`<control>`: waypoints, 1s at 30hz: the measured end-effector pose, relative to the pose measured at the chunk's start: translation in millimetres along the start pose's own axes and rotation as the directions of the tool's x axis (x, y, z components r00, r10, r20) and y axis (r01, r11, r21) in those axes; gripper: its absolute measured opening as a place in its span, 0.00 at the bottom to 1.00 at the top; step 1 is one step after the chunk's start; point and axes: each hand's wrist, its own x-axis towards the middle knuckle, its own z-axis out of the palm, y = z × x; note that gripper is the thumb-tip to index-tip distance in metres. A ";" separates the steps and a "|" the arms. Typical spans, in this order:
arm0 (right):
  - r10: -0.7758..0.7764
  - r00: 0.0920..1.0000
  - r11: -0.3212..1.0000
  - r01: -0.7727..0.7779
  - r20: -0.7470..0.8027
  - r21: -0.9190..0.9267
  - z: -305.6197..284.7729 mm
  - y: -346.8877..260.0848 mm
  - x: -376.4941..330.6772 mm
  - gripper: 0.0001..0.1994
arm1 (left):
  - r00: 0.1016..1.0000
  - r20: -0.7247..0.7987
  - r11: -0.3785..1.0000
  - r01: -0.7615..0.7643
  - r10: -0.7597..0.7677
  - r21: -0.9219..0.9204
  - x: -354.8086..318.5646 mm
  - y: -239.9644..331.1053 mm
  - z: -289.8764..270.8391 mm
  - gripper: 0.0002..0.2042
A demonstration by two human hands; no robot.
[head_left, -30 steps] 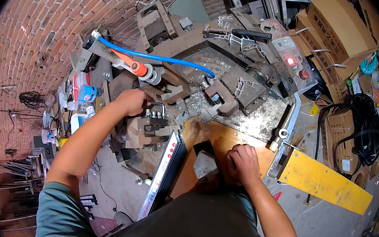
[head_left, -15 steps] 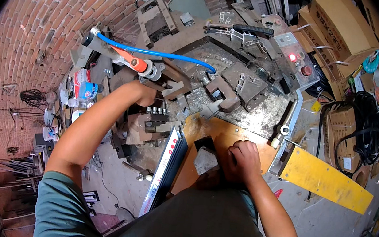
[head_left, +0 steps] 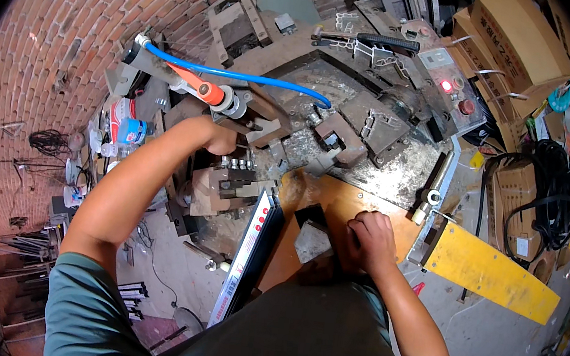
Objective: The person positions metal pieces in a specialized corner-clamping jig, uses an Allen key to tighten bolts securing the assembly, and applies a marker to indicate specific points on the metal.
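My left hand (head_left: 221, 139) is closed beside the metal block under the clamp cylinder (head_left: 233, 105) with its orange fitting. What its fingers grip, if anything, is hidden. Just below it, a row of bolts (head_left: 238, 164) tops a grey metal fixture (head_left: 215, 194). My right hand (head_left: 371, 240) rests with curled fingers on the orange-brown board (head_left: 340, 193); its palm is hidden. Between my hands, a grey metal block (head_left: 313, 242) lies near my body. To its left leans a long dark profile with a white printed face (head_left: 241, 258).
A blue air hose (head_left: 261, 83) arches over the worktable. A black-handled hammer (head_left: 380, 42) lies at the back, near a control box with a lit red lamp (head_left: 446, 86). A yellow plate (head_left: 494, 271) juts out at right. Cardboard boxes (head_left: 522, 40) and black cable coils (head_left: 554, 190) stand beyond.
The view has shifted slightly, so the bench sits a little further right. Both hands keep nearly the same place and pose.
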 end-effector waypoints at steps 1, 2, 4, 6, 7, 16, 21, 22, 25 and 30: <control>-0.009 1.000 1.000 0.009 0.007 0.006 0.0 -1.4 1.8 0.07 | 0.998 0.043 0.995 -0.041 0.037 0.090 15.7 -15.7 12.8 0.20; -0.018 1.000 1.000 0.018 0.008 0.010 1.2 -1.6 2.5 0.07 | 0.993 0.089 0.980 -0.087 0.072 0.179 23.6 -24.4 21.1 0.21; 0.007 1.000 1.000 -0.007 -0.005 -0.012 0.9 3.4 -3.5 0.07 | 0.997 -0.049 0.998 -0.063 0.064 0.025 1.2 -8.6 -5.0 0.21; 0.004 1.000 1.000 -0.004 -0.007 -0.004 1.2 2.9 -2.5 0.07 | 0.995 -0.097 0.997 0.002 -0.010 -0.083 -13.4 -8.8 -4.3 0.22; 0.002 1.000 1.000 -0.002 -0.006 0.003 1.1 1.8 -2.1 0.07 | 0.995 -0.080 0.994 0.049 -0.057 -0.102 -13.6 -16.4 5.1 0.22; 0.004 1.000 1.000 -0.004 0.004 -0.013 -0.1 0.7 -0.3 0.08 | 0.953 -0.303 0.899 -0.149 0.019 -0.412 -7.8 -45.9 66.8 0.25; -0.002 1.000 1.000 0.002 -0.002 -0.019 -0.6 0.4 0.0 0.08 | 0.969 -0.247 0.879 -0.135 0.021 -0.457 -12.1 -41.1 62.7 0.30; -0.003 1.000 1.000 0.003 -0.007 -0.022 -0.5 0.1 0.5 0.08 | 0.975 -0.223 0.890 -0.115 0.015 -0.441 -15.6 -36.8 57.0 0.32; -0.006 1.000 0.999 0.006 0.003 -0.038 -0.1 0.6 -0.7 0.08 | 0.973 -0.221 0.902 -0.147 0.059 -0.405 -18.8 -33.7 51.7 0.35; -0.010 1.000 0.999 0.010 -0.001 -0.041 0.6 1.7 -0.1 0.08 | 0.989 -0.144 0.929 -0.067 0.015 -0.364 -29.5 -23.2 41.1 0.31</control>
